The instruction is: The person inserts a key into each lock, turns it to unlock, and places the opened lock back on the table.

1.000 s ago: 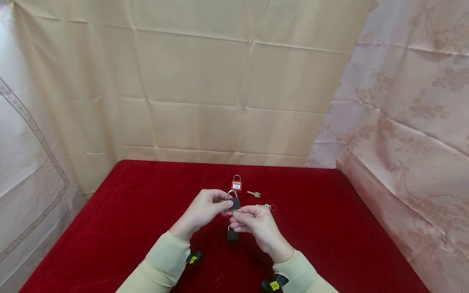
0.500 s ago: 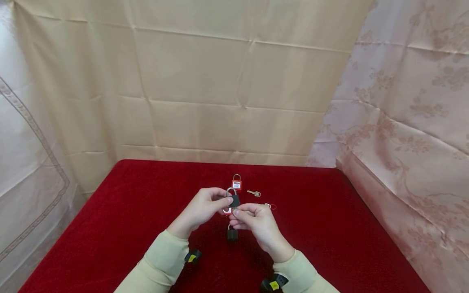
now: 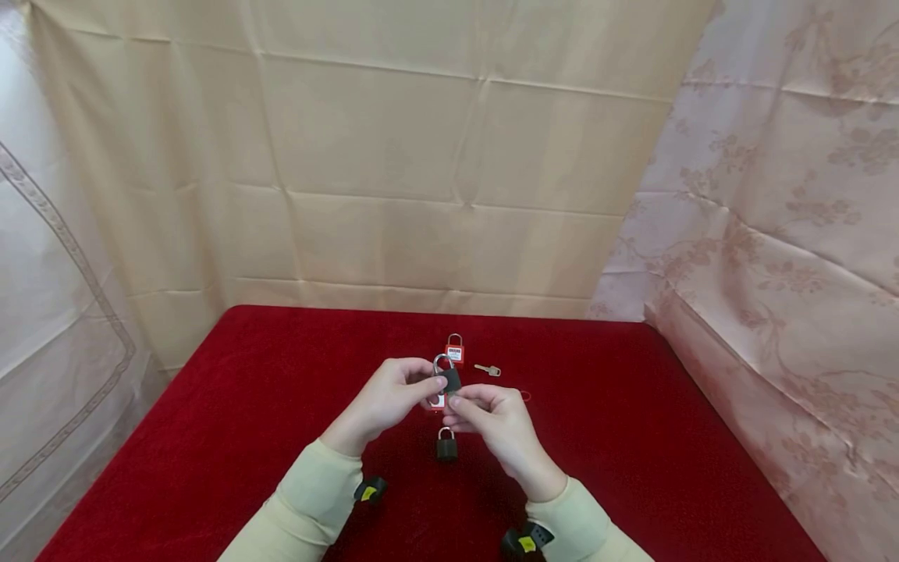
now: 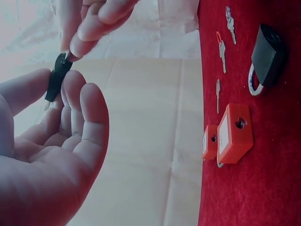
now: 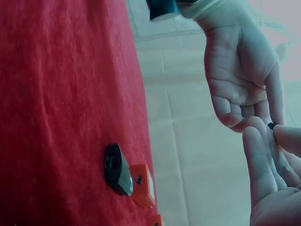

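Note:
My left hand (image 3: 393, 394) grips a small black padlock (image 3: 449, 380) between thumb and fingers, its silver shackle pointing up. Close against the padlock's bottom end, the fingertips of my right hand (image 3: 495, 414) pinch a small key (image 3: 452, 398), mostly hidden by them. In the left wrist view the held padlock (image 4: 57, 80) shows edge-on, with the right fingers meeting its far end. Below the hands, a second black padlock (image 3: 446, 447) rests on the table. A red padlock (image 3: 438, 401) with a white label is partly hidden behind the left fingers.
Farther back on the red-covered table (image 3: 316, 343) lies another red padlock (image 3: 455, 354). To its right is a loose key (image 3: 488, 370). A key with a red ring (image 4: 222, 54) and another key (image 4: 230, 23) lie nearby. Beige curtain (image 3: 421, 156) hangs behind the table.
Both hands have shifted slightly up and away with the padlock, which tilts a little more. The black padlock on the table shows more fully, while the right hand covers the red-ringed key.

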A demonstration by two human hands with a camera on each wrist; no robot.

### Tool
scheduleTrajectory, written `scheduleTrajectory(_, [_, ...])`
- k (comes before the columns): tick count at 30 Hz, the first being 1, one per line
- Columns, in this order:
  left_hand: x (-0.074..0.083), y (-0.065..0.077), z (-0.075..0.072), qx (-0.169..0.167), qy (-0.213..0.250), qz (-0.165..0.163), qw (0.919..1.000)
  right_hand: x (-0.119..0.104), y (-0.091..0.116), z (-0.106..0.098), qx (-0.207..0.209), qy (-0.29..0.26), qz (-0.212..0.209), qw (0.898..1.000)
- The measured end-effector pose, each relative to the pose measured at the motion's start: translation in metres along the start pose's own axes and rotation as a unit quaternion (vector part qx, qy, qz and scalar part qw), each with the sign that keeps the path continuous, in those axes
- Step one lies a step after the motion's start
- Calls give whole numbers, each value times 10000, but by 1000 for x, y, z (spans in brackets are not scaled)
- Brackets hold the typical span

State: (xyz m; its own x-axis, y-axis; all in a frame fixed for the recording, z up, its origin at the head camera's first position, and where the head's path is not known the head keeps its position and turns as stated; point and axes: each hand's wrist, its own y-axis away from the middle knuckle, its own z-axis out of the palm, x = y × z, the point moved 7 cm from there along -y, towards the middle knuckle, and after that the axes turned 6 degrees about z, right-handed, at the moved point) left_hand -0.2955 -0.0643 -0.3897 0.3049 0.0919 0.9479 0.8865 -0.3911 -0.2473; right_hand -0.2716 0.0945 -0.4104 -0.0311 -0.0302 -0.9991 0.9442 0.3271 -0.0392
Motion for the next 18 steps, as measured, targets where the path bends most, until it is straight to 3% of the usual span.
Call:
scheduleTrajectory(9, [5,2,-6,351,90,-3,9993,-10,-1,1,197,537,-107,9983])
scheduleTrajectory(18, [5,0,-9,570,185,-40,9982,-9,-2,5,205,79,-52,9997])
